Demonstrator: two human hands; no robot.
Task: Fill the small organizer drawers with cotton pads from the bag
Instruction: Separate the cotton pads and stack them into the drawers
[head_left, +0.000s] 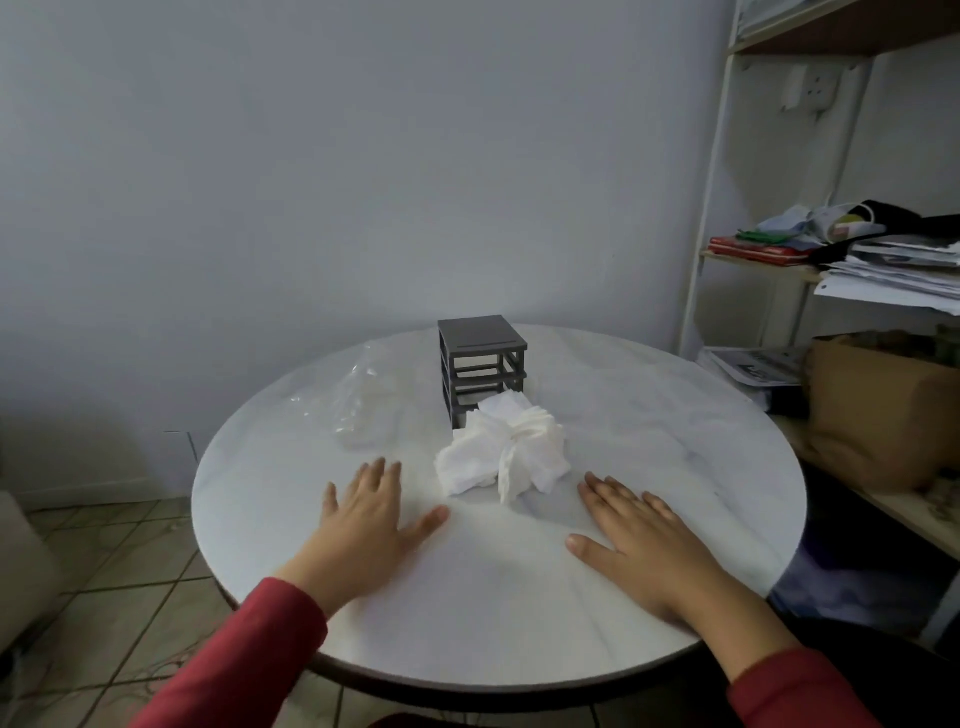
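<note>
A small grey organizer frame (482, 364) stands near the middle of the round white table (675, 415); its slots look open, with no drawers visible in them. A loose heap of white cotton pads (501, 454) lies right in front of it, touching its base. A clear plastic bag (363, 410) lies crumpled to the left of the organizer. My left hand (363, 525) rests flat on the table, fingers spread, just left of the heap. My right hand (649, 540) lies flat to the heap's right. Neither hand holds anything.
A white metal shelf unit (711, 208) stands at the right with stacked papers (898, 270), cloths and a brown paper bag (878, 410). The wall is close behind the table. Tiled floor (104, 571) shows at the lower left.
</note>
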